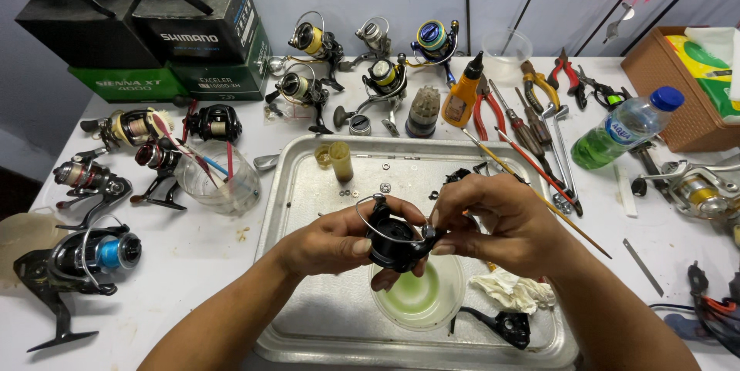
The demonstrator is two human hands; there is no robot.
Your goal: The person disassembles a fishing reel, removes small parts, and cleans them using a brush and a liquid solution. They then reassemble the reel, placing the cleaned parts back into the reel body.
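Rotor assembly (pixel 393 236), black, with its wire bail arm looped over the top, sits between your two hands above the metal tray (pixel 308 186). Your left hand (pixel 327 241) cups the rotor assembly from the left, thumb laid across its front and fingers curled behind it. Your right hand (pixel 505 221) closes on the part's right edge, thumb and fingertips pinched together at a small fitting there; the exact piece under the fingertips is too small to identify.

Directly below the part, a shallow clear dish (pixel 418 294) holding green liquid rests on the tray. Just right of the dish lies a crumpled white rag (pixel 512 290), and near the tray's front edge lies a black reel body (pixel 501 325). At the tray's far side stand two small yellowish caps (pixel 334 157), with loose washers scattered just beside them.

Left of the tray stands a clear plastic cup (pixel 216 178) containing brushes. Spinning reels (pixel 77 259) lie across the white table on the left and at the back, below stacked reel boxes (pixel 177 40). Right of the tray lie screwdrivers and pliers (pixel 532 101), an orange oil bottle (pixel 464 96), and a plastic bottle with green liquid (pixel 626 128) on its side.
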